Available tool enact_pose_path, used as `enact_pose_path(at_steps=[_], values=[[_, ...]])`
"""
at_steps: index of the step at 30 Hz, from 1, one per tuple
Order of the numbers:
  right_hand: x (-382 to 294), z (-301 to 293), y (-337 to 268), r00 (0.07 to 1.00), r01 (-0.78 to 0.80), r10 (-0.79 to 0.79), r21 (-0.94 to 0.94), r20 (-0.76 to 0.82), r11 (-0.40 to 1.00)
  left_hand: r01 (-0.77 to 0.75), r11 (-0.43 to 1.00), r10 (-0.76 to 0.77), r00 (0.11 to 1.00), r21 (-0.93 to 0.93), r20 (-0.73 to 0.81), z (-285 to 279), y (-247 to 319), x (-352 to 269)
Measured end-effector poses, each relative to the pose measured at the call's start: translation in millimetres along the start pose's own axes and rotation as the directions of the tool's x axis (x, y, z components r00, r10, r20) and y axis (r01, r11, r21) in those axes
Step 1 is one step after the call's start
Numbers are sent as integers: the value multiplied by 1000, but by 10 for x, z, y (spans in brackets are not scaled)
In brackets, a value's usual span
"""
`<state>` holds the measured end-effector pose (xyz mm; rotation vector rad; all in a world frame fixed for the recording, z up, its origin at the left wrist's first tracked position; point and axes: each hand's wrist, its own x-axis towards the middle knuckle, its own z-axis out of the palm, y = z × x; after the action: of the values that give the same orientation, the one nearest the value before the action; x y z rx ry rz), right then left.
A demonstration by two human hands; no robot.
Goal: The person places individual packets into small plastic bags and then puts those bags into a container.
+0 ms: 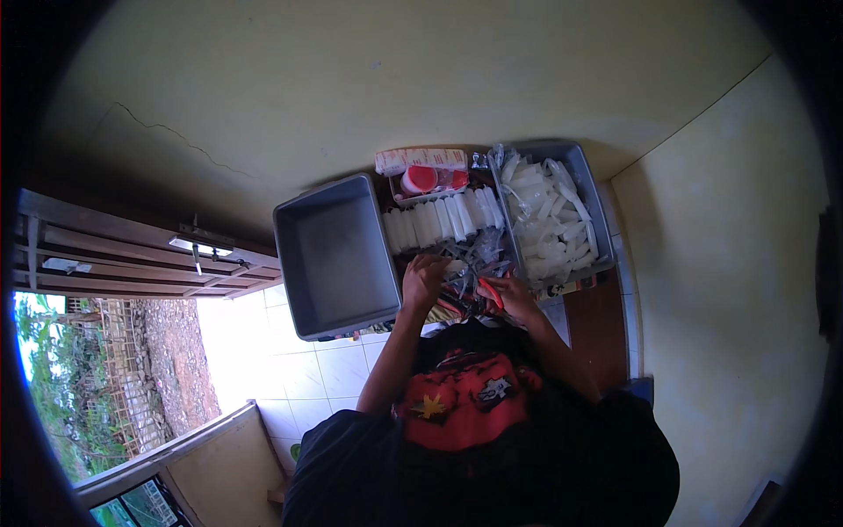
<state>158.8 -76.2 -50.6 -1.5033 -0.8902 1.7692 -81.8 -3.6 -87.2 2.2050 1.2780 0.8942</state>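
Observation:
My left hand is closed on the end of a small whitish plastic-wrapped piece, over a heap of clear plastic scraps. Just to the right, my right hand holds a red-handled tool, whose working end I cannot make out. Beyond the scraps lies a row of white, tube-like wrapped pieces, side by side. A grey plastic tub on the right holds many more loose white pieces in clear plastic.
At the left stands a grey tub with its inner floor showing. Behind the row are a small white tray with a red-lidded container and a printed packet. A wall rises behind; an opened wooden door is at the left.

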Motion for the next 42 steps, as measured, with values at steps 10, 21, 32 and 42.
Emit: enact_pose_path(at_steps=[10,21,32,42], values=[[32,194,237,997,40,-42,-46,-58,998,-12,1000,12,1000,19,8,-131,-86,-136],[392,44,654,785,346,-613,-760,-87,550,147,987,-147,989,-58,18,-166,-87,-193],[686,57,767,787,92,-616,-985,-18,147,319,930,-319,947,-184,30,14,90,-111],[666,-3,547,867,184,-499,-936,11,300,524,818,-547,836,-238,-37,210,73,107]])
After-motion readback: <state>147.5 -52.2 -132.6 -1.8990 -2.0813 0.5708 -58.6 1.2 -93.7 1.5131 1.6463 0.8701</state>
